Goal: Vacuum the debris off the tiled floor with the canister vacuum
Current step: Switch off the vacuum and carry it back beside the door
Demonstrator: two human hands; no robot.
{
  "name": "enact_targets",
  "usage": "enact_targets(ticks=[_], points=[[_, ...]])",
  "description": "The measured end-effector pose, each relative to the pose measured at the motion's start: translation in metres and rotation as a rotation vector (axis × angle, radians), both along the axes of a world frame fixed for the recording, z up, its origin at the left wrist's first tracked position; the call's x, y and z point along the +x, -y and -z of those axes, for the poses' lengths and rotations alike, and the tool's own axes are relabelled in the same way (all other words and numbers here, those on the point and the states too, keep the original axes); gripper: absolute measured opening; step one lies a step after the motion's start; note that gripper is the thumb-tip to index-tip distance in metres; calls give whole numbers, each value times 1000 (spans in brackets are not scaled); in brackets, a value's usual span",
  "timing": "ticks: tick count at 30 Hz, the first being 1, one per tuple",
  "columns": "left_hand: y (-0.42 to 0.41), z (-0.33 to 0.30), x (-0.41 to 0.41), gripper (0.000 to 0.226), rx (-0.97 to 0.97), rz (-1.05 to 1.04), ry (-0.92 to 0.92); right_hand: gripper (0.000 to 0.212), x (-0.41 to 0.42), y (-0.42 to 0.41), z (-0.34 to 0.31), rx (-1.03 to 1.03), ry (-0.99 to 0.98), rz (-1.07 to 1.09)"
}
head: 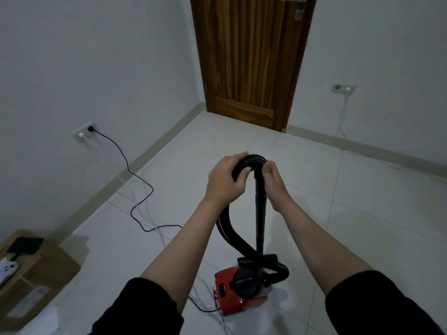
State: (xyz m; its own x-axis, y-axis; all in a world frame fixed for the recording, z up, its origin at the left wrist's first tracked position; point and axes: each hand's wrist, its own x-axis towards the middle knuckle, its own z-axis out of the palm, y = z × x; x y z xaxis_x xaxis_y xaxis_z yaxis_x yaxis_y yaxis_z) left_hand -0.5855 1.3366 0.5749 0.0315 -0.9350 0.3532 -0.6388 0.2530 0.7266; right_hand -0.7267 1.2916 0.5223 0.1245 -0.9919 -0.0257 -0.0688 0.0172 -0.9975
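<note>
A red canister vacuum point(229, 298) sits on the white tiled floor point(338, 226) near my feet. Its black ribbed hose point(227, 233) loops up from the canister and bends over at the top. My left hand point(226, 180) is wrapped around that hose bend. My right hand point(274, 183) grips the top of the black wand point(260, 213), which stands upright. The wand's flat floor nozzle point(257, 259) rests just beyond the canister. No debris is plain to see on the tiles.
A black power cord point(135, 180) runs from a wall socket point(84, 134) on the left across the floor to the canister. White cables trail nearby. A cardboard box point(36, 267) stands at the lower left. A shut wooden door point(251, 59) is ahead, with another socket point(343, 88) to its right.
</note>
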Motion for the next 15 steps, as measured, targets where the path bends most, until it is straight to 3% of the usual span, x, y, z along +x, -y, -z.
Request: enact_targets(ticks=[4, 15], points=[[-4, 8, 4, 43, 6, 13, -80, 21, 5, -2, -5, -48, 5, 45], [3, 5, -1, 34, -33, 27, -204, 43, 8, -17, 4, -227, -65, 119]])
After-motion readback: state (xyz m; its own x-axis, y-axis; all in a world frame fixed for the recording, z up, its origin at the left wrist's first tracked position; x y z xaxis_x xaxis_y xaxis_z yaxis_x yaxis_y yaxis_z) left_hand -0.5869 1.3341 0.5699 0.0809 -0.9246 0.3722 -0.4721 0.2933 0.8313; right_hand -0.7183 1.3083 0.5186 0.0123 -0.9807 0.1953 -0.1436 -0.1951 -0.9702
